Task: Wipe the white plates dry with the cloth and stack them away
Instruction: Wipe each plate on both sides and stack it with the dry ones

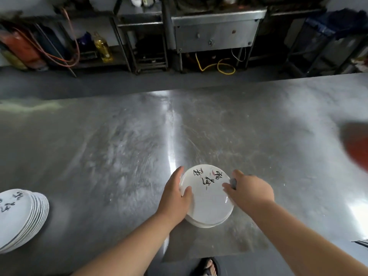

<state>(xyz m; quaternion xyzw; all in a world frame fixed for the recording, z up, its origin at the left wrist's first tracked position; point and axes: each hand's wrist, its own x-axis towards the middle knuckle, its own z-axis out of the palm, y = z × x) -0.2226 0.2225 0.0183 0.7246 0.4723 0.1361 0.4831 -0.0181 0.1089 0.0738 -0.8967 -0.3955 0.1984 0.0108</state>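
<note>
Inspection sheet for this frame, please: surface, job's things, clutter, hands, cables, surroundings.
Surface: steel table, scuffed, with glare streaks.
Job's things: short pile of white plates at the near edge; taller plate stack far left; grey scrap, probably the cloth, at the pile's rim.
Clutter: blurred red object at the right edge.
Hands: left hand grips the pile's left rim; right hand pinches the right rim with the scrap.
Cables: orange hose and yellow cable under the far units.
Surroundings: steel kitchen units, oil bottle, sandalled foot.
</note>
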